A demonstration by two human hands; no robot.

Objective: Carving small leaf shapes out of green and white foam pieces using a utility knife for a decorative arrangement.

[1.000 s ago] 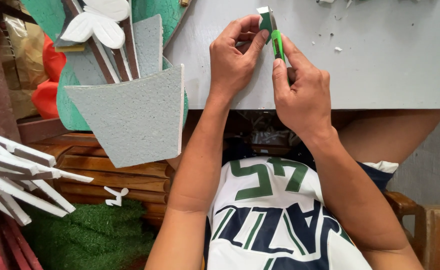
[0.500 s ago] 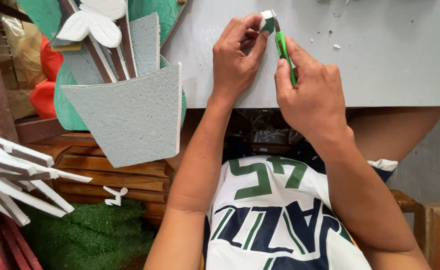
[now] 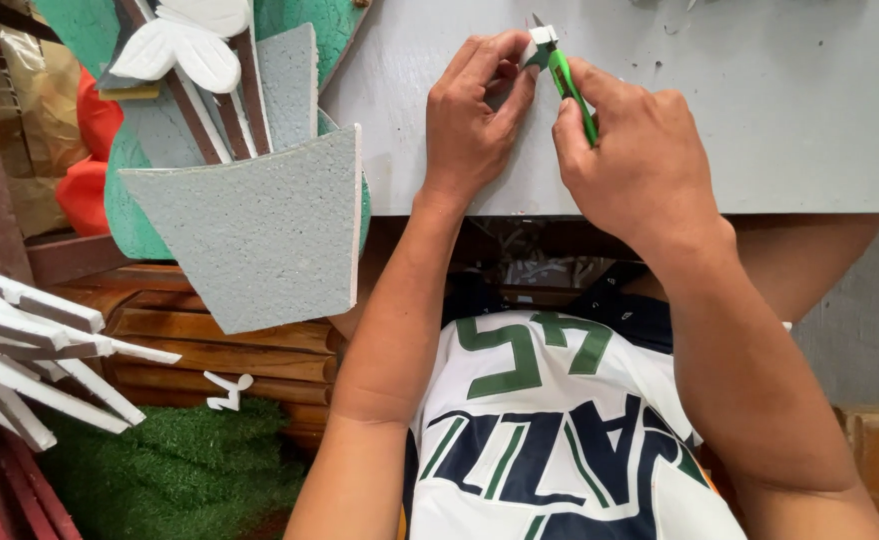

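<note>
A small white foam piece (image 3: pixel 540 45) is pinched in the left hand (image 3: pixel 474 120) at the grey desk's (image 3: pixel 779 120) far part, just left of the green cutter (image 3: pixel 571 90) clamped in the right hand (image 3: pixel 639 160), its long axis pointing away toward the piece.

2 hands (image 3: pixel 474 125), 1 green knife (image 3: pixel 571 88), 1 foam piece (image 3: pixel 539 42)

On the table (image 3: pixel 759 120), a small foam piece (image 3: pixel 537 45) is held between both hands, the left hand (image 3: pixel 474 120) beside the right hand (image 3: pixel 639 160); a foam pot cutout (image 3: pixel 259 230) is placed left.
</note>
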